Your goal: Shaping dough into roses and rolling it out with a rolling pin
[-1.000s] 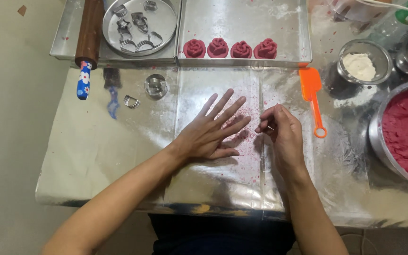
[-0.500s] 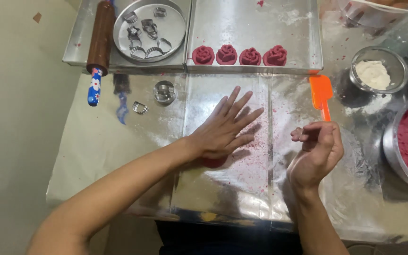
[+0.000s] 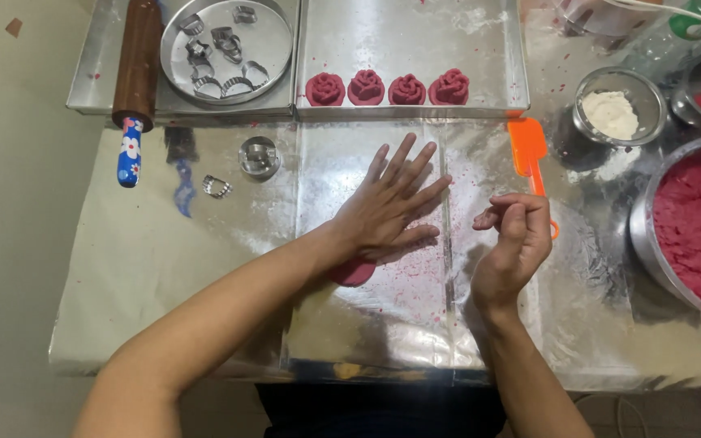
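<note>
Seen from the head camera, the left hand (image 3: 387,207) lies flat with fingers spread, pressing a pink dough disc (image 3: 353,272) onto the foil-covered table (image 3: 164,268), while the right hand (image 3: 517,235) hovers just beside it, loosely curled, and I cannot tell whether it pinches anything. Pressed hard, the dough could stick and tear when lifted, and a sweeping right hand might knock the orange spatula (image 3: 529,150) behind it.

Home kitchen: rolling pin (image 3: 136,69), cookie cutters (image 3: 225,49), dough bowl (image 3: 691,231), foil-covered table (image 3: 156,268).
</note>
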